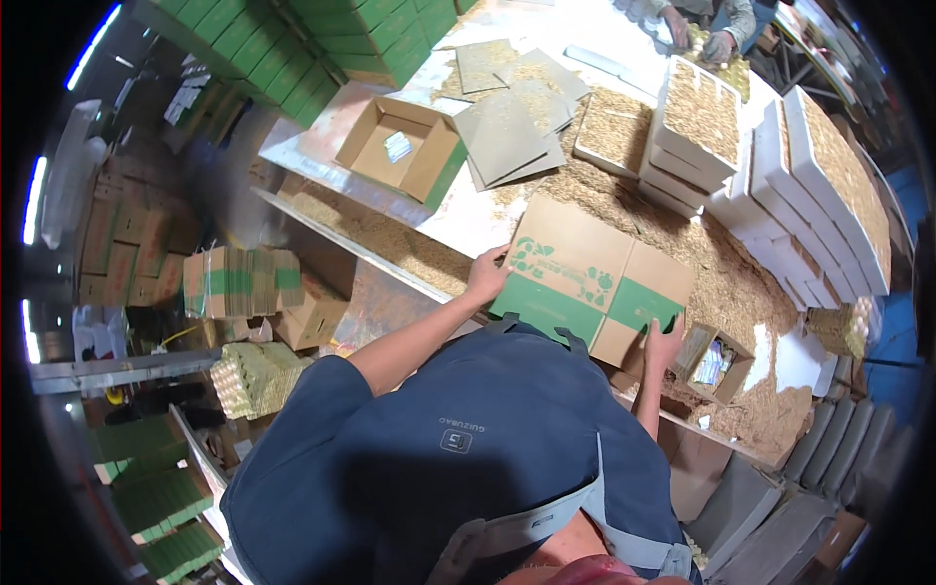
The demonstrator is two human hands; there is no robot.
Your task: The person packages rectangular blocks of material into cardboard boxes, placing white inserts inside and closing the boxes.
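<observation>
A flattened cardboard carton (pixel 570 252), brown with a green band and printed leaf shapes, lies before me close against my body. My left hand (pixel 490 275) grips its left edge, and my right hand (pixel 664 342) holds the lower right corner with the thumb on top. Up and to the left, an open cardboard box (pixel 439 172) stands on the table with a small printed packet (pixel 397 146) inside. Grey cardboard sheets (pixel 504 139) lie scattered beyond the carton, dusted with husks.
White foam trays (pixel 695 124) filled with husks stand stacked at the right. A small box (pixel 720 364) of printed packets sits right of my right hand. Stacked green cartons (pixel 380 36) rise at the back left. A co-worker's hands (pixel 718 45) touch an egg tray at the top right.
</observation>
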